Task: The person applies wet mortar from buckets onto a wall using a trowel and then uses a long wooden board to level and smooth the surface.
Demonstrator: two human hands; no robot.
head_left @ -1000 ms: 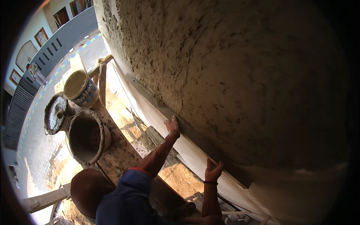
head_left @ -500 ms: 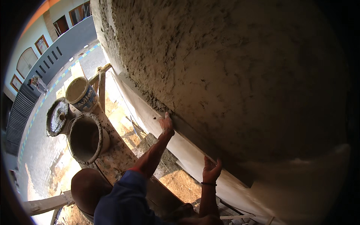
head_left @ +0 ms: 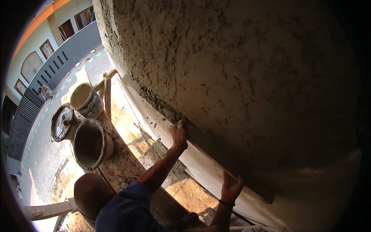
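Left hand [head_left: 178, 136] obscures part of the board [head_left: 210, 152]. Nearest bucket [head_left: 109, 149]: interior shadowed, contents indeterminate. Distant person [head_left: 46, 92]: too small to determine activity.

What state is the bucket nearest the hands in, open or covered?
Open: the bucket shows an uncovered round mouth and a dark inside. How full, I cannot tell.

Left hand [head_left: 179, 136] and right hand [head_left: 231, 189] both holding a board [head_left: 217, 156] against the wall [head_left: 232, 77], mortar [head_left: 160, 106] heaped by its upper end. Mucky buckets [head_left: 109, 149] on the planks [head_left: 123, 160] nearby
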